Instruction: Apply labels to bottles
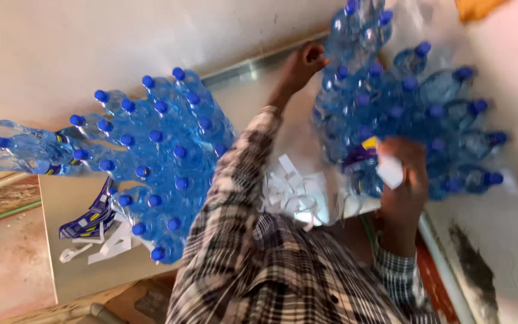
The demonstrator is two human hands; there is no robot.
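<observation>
Person in a plaid shirt stands over two big bunches of clear blue plastic bottles with blue caps.

The right hand (404, 180) is pinched shut on a white strip (389, 171), held against the near edge of the right bottle cluster (403, 102). Just left of that hand's fingers, a blue-and-yellow label (360, 151) is on a bottle and looks partly lifted. It's blurred, so I'm not sure.

The left hand (304, 62) is up at the far left edge of the same cluster, fingers curled and touching the bottles. I cannot tell whether it really grips one or only braces it. The hands are well apart, with the cluster between them.

The second bunch, the left bottle cluster (163, 150), lies left of the left forearm, and neither hand touches it. Some loose blue-and-yellow labels (91, 219) lie at its near edge. A pile of white paper strips (295, 195) lies between the two arms, below the left hand and left of the right hand. The beige tabletop (67, 270) is under all of it. A metal rail (241, 69) runs just left of the left hand.

The step looks like label stripping, mid-peel on a bottle in the right cluster, with the removed bits dropped between the arms. My judgement is that getting the label off cleanly calls for the left hand to hold the cluster steady. The right would pull along the bottle's curve rather than straight out, or the paper may tear.
</observation>
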